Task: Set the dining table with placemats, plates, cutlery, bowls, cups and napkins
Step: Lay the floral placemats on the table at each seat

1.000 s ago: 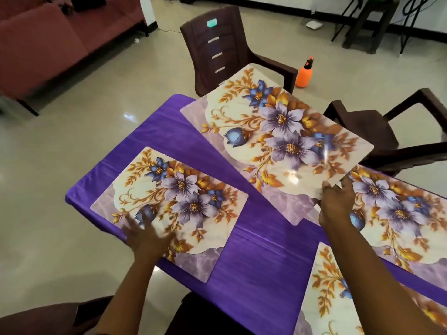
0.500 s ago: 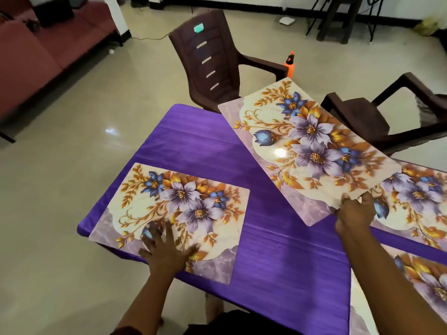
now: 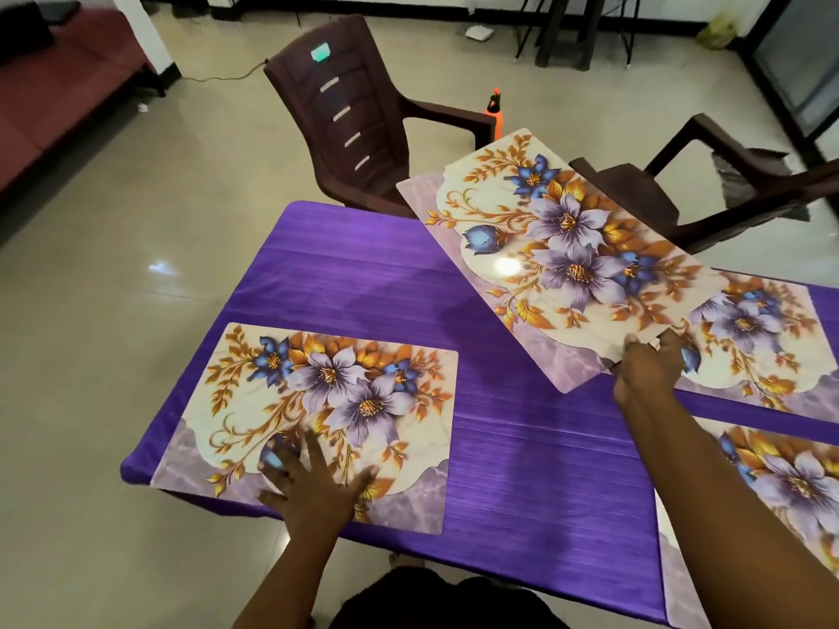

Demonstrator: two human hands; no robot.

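The raised placemat [image 3: 563,261] has been swung rightward, pinched at its near edge by the right hand [image 3: 647,370], tilted above the table [image 3: 363,274]; placement remains. The flat, unclenched left hand [image 3: 313,488] presses the laid placemat [image 3: 318,415].

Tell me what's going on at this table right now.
A person is laying out floral placemats on a purple table. The left hand presses flat on a near mat already lying at the table's corner. The right hand grips the edge of another mat, held tilted above the far side. Two more mats lie to the right. No plates or cutlery are visible.
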